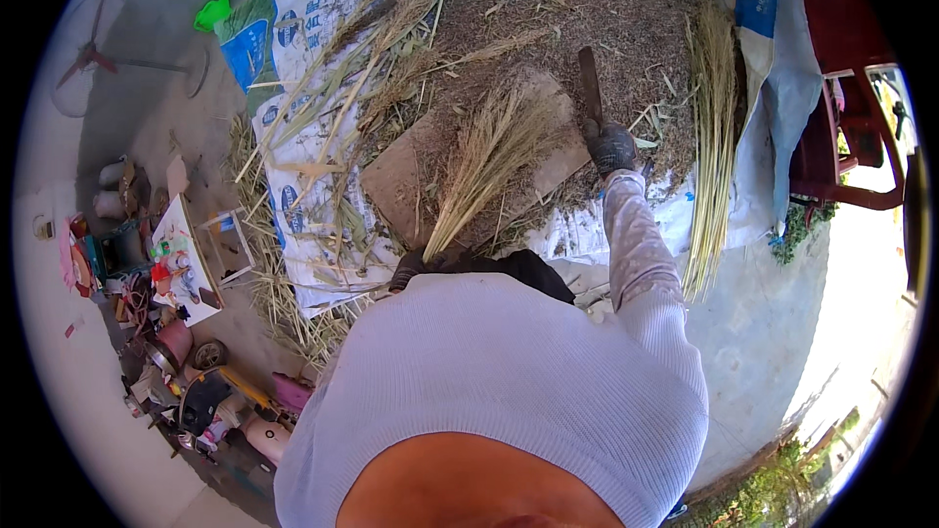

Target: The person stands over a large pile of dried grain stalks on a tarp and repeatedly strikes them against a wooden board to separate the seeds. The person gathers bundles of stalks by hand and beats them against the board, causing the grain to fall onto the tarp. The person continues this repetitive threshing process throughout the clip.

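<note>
My right hand point(614, 151), in a dark grey glove, is closed on the handle of a long flat dark blade point(590, 86) that points away from me over the seed heap. In front of my body, my left hand point(411, 267) is gloved too and mostly hidden by my chest. It is closed at the stalk ends of a bundle of dry seed-head stalks point(494, 152). The bundle's bushy heads fan out away from me across a flat brown board point(396, 181). Loose brown seeds point(641, 34) lie thickly around and beyond the board.
White and blue sacking point(318, 39) lies under the seeds. Another stalk bundle point(714, 152) rests at the right edge, with loose stalks point(401, 24) at the far left. A red chair point(866, 142) stands at right. Clutter and a white board point(186, 259) are on the left floor.
</note>
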Motion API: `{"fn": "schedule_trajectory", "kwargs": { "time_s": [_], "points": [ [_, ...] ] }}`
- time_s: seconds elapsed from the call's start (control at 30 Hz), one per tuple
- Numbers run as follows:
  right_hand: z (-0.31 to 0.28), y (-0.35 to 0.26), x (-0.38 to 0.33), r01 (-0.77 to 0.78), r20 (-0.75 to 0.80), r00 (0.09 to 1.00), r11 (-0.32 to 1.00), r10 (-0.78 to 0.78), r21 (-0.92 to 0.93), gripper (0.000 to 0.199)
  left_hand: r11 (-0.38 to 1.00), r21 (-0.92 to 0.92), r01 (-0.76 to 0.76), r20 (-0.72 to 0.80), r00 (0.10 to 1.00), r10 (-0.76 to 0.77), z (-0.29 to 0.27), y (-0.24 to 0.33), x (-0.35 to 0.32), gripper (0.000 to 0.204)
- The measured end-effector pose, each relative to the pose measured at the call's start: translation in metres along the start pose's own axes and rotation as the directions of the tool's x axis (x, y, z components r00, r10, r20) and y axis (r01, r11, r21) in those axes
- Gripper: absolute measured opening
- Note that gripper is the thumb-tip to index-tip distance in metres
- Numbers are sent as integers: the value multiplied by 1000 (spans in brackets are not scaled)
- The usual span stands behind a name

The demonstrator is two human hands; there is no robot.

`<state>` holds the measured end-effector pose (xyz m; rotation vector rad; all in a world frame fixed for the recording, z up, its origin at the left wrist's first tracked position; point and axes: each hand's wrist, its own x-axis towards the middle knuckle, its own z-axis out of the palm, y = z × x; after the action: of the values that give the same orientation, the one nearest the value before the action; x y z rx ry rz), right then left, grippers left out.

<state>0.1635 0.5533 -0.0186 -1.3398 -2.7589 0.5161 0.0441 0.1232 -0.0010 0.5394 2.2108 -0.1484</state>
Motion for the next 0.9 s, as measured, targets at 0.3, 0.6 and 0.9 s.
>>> {"fn": "schedule_trajectory", "kwargs": {
  "time_s": [0.3,0.6,0.9],
  "points": [
    [-14,-122,-137,719,3,626,579,-780,385,30,999,36,12,-26,1000,-11,-7,10,7,30],
    [70,-16,-24,541,328,798,841,-506,-21,34,998,64,10,-73,997,-5,-18,11,11,29],
    [-12,-40,-30,170,39,984,977,-176,126,29,996,65,59,-29,998,-57,8,-5,19,28]
  ]
}}
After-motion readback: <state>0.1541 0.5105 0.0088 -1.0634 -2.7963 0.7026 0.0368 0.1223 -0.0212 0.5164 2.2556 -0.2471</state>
